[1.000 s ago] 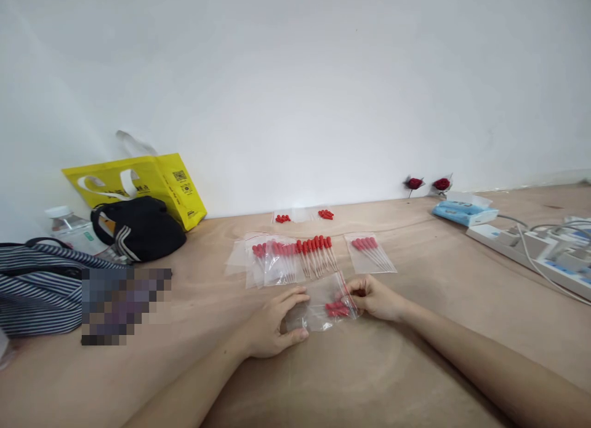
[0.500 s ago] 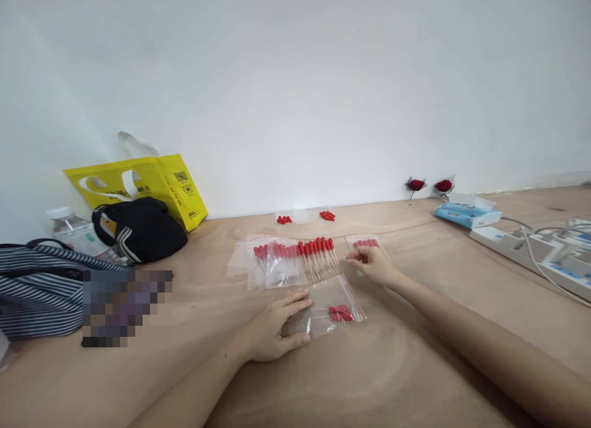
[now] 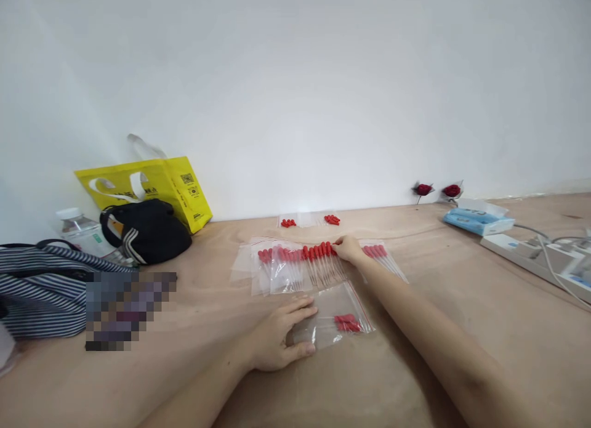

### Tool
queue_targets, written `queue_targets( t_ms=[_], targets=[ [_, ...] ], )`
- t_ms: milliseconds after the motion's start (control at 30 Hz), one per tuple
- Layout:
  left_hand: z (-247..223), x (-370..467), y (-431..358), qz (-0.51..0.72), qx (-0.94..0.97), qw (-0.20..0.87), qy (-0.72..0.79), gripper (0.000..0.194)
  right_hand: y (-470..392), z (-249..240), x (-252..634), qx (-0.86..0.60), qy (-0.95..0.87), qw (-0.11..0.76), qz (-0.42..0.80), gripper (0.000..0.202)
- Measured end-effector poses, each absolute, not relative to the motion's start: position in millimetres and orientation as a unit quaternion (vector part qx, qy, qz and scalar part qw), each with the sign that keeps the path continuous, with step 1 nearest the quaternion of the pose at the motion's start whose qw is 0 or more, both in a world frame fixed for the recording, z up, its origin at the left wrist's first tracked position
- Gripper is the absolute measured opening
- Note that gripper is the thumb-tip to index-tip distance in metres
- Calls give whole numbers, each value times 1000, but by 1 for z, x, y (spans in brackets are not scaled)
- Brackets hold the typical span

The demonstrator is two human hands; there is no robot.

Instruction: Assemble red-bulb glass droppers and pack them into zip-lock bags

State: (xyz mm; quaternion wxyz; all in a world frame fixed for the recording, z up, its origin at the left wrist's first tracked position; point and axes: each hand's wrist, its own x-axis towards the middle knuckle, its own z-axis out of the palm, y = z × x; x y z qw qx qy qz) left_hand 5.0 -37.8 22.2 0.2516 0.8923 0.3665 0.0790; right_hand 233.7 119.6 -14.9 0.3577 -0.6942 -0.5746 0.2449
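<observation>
The left hand (image 3: 279, 337) lies flat and low, fingers (image 3: 302, 305) spread and loose. The right arm is stretched far forward. The right hand (image 3: 348, 249) has its fingers curled together.

Makeshift packing station, home or small workshop, I can't tell which: bare plywood tabletop (image 3: 415, 379) against my plain white wall (image 3: 295, 77); white power strips with cables (image 3: 530, 255); yellow paper shopping bag (image 3: 152, 185); striped fabric bag (image 3: 41, 286).

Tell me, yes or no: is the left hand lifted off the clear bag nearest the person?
No, the left hand lies flat on the clear bag, pressing its left end onto the table.
</observation>
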Motion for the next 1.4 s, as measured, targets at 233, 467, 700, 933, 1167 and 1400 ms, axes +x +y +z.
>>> queue_targets(
  t_ms=[233, 467, 700, 933, 1167, 1400],
  targets=[
    [21, 4, -38, 95, 891, 260, 360, 54, 113, -8, 243, -669, -532, 435, 283, 19],
    [20, 3, -37, 104, 889, 255, 367, 60, 48, 2, 291, -543, -464, 621, 323, 38],
    [18, 2, -36, 93, 885, 255, 378, 61, -10, -16, 295, -494, -390, 645, 434, 36],
    [15, 0, -35, 100, 885, 249, 380, 63, -25, -21, 274, -442, -348, 632, 534, 31],
    [13, 1, -35, 92, 890, 240, 377, 64, -39, -16, 266, -429, -463, 518, 577, 36],
    [13, 2, -35, 93, 891, 236, 377, 62, -35, -21, 258, -474, -558, 426, 531, 31]
  ],
)
